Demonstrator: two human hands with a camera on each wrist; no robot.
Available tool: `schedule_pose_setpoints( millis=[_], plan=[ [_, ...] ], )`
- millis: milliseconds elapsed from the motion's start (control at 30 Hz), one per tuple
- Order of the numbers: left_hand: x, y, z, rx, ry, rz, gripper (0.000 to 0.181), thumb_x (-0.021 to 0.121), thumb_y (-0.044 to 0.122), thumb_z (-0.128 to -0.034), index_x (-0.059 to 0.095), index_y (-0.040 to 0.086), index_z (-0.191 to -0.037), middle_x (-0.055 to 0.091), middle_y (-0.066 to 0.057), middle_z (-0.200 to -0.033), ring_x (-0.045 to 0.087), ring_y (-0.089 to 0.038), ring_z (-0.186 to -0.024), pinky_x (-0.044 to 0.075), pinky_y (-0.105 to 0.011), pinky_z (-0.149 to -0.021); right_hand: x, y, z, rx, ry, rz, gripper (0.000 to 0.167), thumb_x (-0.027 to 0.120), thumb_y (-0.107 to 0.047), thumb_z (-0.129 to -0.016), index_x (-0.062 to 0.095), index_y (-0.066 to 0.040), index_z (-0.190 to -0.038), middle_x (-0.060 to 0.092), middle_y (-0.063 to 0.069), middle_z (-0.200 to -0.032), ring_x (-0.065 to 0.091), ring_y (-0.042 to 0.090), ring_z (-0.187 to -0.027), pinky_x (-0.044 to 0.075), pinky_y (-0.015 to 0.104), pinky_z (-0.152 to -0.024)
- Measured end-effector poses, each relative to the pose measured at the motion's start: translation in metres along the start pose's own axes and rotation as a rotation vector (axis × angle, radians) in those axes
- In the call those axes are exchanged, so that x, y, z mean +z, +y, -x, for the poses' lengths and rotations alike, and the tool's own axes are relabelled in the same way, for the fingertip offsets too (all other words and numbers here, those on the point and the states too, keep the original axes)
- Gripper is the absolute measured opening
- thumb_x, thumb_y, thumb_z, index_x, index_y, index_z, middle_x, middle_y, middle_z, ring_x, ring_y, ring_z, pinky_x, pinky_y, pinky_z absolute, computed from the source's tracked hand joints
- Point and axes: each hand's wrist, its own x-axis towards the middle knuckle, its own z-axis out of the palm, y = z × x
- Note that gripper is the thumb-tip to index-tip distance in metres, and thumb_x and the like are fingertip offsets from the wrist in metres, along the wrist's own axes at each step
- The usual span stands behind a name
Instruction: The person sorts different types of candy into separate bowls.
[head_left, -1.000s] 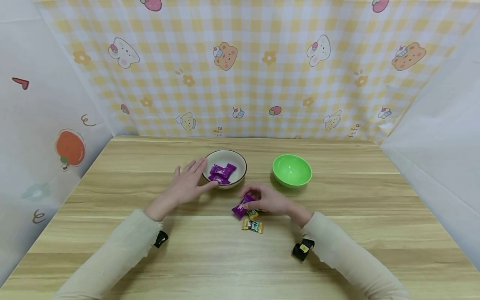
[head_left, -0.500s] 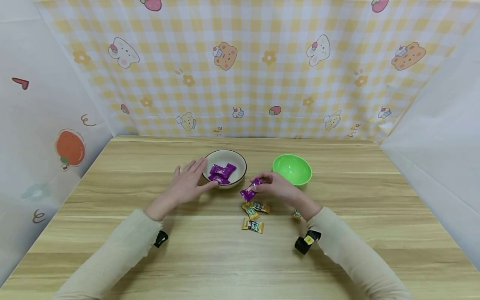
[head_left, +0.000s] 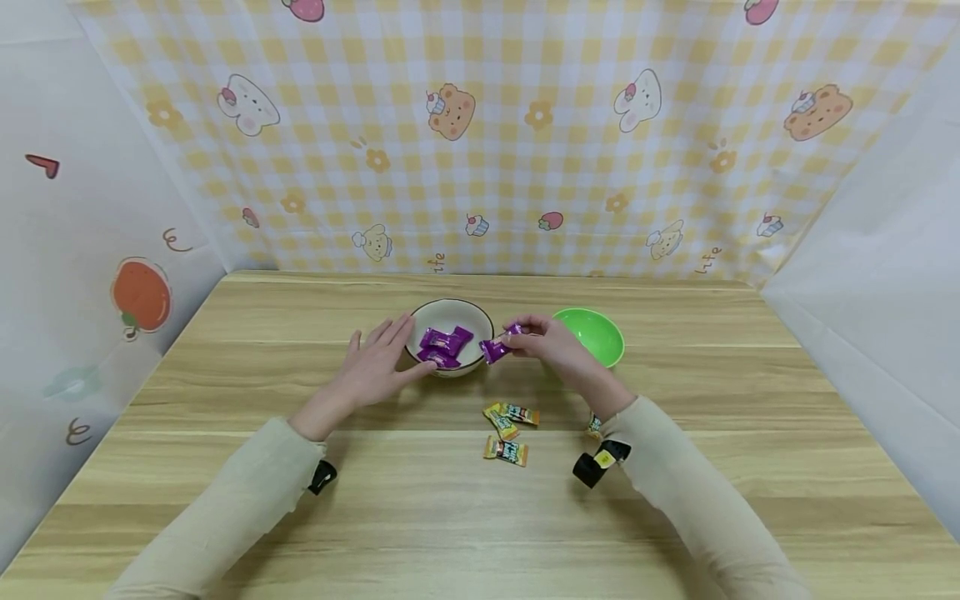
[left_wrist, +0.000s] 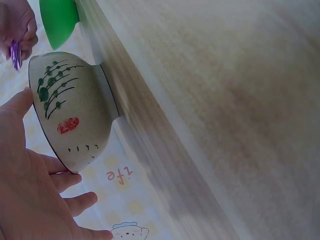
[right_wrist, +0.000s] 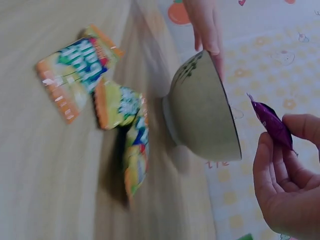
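My right hand point(head_left: 558, 346) pinches a purple-wrapped candy point(head_left: 498, 345) between thumb and fingers, just off the right rim of a cream bowl point(head_left: 480, 317). In the right wrist view that candy point(right_wrist: 271, 123) is held apart from the bowl point(right_wrist: 205, 115). Inside the bowl lie several purple candies point(head_left: 442, 342). My left hand point(head_left: 371, 367) touches the bowl's left side, thumb at the near rim and fingers spread. The left wrist view has the left hand point(left_wrist: 30, 185) against the rim, with green leaves painted on the bowl's outer wall point(left_wrist: 90, 105).
A green bowl point(head_left: 596, 333) stands behind my right hand, partly covered by it. Several yellow-wrapped candies point(head_left: 506, 452) lie on the wooden table point(head_left: 420, 517) in front of the bowls. One more yellow candy point(head_left: 594, 426) shows beside the right wrist. A checked cloth point(head_left: 495, 167) hangs behind.
My right hand has lifted the purple candy from beside the yellow candies and carried it away from me, up to the cream bowl's right rim. The left hand has stayed put.
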Motion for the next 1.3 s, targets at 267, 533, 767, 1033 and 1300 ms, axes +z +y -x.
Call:
schedule_pose_setpoints(
  millis=[267, 533, 767, 1033, 1300],
  plan=[
    [0.0, 0.0, 0.0, 0.003, 0.001, -0.003, 0.087, 0.035, 0.066, -0.0811, 0.015, 0.006, -0.141, 0.014, -0.009, -0.145, 0.012, -0.032, -0.129, -0.001, -0.058, -0.097, 0.015, -0.015, -0.013, 0.049, 0.105, -0.057, 0.031, 0.063, -0.006, -0.081, 0.054, 0.006, -0.108, 0.057, 0.014, -0.098, 0.058, 0.02, -0.083, 0.046, 0.032, -0.08],
    [0.0, -0.001, 0.0, 0.002, -0.001, 0.002, 0.085, 0.037, 0.064, -0.0823, 0.015, 0.006, -0.141, 0.014, -0.01, -0.145, 0.012, -0.032, -0.129, -0.002, -0.058, -0.097, 0.029, -0.02, -0.026, 0.041, 0.172, -0.093, 0.028, 0.065, -0.004, -0.079, 0.056, 0.007, -0.104, 0.057, 0.012, -0.089, 0.058, 0.016, -0.075, 0.049, 0.026, -0.073],
    [0.001, -0.001, -0.001, -0.001, -0.006, 0.0, 0.087, 0.036, 0.065, -0.0816, 0.014, 0.007, -0.141, 0.014, -0.009, -0.145, 0.012, -0.032, -0.129, -0.001, -0.059, -0.097, 0.038, -0.02, -0.03, -0.003, 0.122, -0.177, 0.029, 0.061, 0.0, -0.081, 0.051, 0.012, -0.106, 0.058, 0.016, -0.09, 0.059, 0.026, -0.086, 0.047, 0.031, -0.079],
    [0.001, -0.001, -0.001, -0.001, -0.004, 0.008, 0.086, 0.038, 0.063, -0.0821, 0.014, 0.006, -0.141, 0.014, -0.01, -0.145, 0.012, -0.033, -0.129, -0.002, -0.059, -0.096, 0.035, -0.008, -0.031, -0.099, 0.082, -0.145, 0.023, 0.061, -0.004, -0.082, 0.054, 0.007, -0.101, 0.059, 0.014, -0.089, 0.06, 0.024, -0.085, 0.048, 0.03, -0.077],
    [0.0, 0.0, 0.0, 0.001, -0.003, 0.008, 0.087, 0.036, 0.065, -0.0813, 0.014, 0.007, -0.141, 0.014, -0.01, -0.145, 0.012, -0.032, -0.129, -0.003, -0.058, -0.097, 0.028, -0.012, -0.014, -0.157, 0.063, -0.021, 0.028, 0.06, -0.004, -0.083, 0.054, 0.007, -0.107, 0.056, 0.016, -0.096, 0.057, 0.022, -0.086, 0.047, 0.032, -0.078]
  ],
)
